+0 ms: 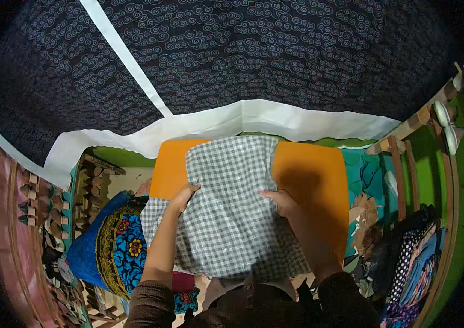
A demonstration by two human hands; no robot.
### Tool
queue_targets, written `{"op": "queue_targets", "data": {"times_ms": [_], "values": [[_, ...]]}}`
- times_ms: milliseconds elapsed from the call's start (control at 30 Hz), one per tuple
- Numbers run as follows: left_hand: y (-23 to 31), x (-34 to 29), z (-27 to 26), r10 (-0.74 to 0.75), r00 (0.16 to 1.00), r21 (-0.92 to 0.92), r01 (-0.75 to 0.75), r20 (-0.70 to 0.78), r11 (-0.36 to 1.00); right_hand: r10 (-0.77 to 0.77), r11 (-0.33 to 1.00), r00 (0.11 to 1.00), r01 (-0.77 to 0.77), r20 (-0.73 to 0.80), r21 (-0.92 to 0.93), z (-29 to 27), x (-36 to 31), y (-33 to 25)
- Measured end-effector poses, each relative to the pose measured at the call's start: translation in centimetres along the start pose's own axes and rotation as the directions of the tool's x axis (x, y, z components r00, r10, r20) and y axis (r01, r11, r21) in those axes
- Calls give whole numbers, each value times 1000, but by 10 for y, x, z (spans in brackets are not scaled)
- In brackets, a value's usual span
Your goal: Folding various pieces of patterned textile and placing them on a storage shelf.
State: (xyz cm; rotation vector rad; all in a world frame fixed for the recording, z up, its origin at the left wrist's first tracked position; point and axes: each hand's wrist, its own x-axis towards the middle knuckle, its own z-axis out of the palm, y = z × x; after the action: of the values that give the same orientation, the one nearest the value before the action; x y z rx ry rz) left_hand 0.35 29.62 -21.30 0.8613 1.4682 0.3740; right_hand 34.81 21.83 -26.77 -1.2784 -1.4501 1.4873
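A grey-and-white checked cloth (229, 218) is spread over the orange tabletop (314, 180) in front of me, its lower end hanging over the near edge. Its surface is slightly wrinkled, and more of the same fabric pokes out beneath my left forearm. My left hand (184, 199) grips the cloth's left side, with the thumb on top. At the right side my right hand (282, 201) pinches the opposite edge, thumb over the fabric. The fingers under the cloth are hidden on both sides. Whether it is a garment or a loose piece, I cannot tell.
Blue cloth with a flowered, yellow-edged border (128, 246) lies left of the table. Wooden racks (95, 188) stand farther left. On the right, folded clothes (420, 273) sit by a wooden frame (445, 164). A dark swirl-patterned cloth (275, 54) with white edging hangs beyond the table.
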Motion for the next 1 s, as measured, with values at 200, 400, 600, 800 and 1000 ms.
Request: {"op": "queue_targets", "data": {"times_ms": [200,400,600,800,1000], "values": [[47,-29,-21,213,976,252,-195,-49,948,-139,949,987,155,-76,276,-8,30,-49],[129,-55,-73,553,807,34,-559,-209,829,86,756,992,-6,-90,655,-32,89,-192],[223,-121,-75,738,602,121,-744,-304,657,-160,807,959,263,-233,529,-57,90,-302],[217,-182,-75,837,459,195,-829,-298,524,-91,876,921,255,-379,409,-28,37,-344],[159,-176,-95,877,439,246,-844,-193,477,-79,980,719,184,-691,79,12,0,-324]]}}
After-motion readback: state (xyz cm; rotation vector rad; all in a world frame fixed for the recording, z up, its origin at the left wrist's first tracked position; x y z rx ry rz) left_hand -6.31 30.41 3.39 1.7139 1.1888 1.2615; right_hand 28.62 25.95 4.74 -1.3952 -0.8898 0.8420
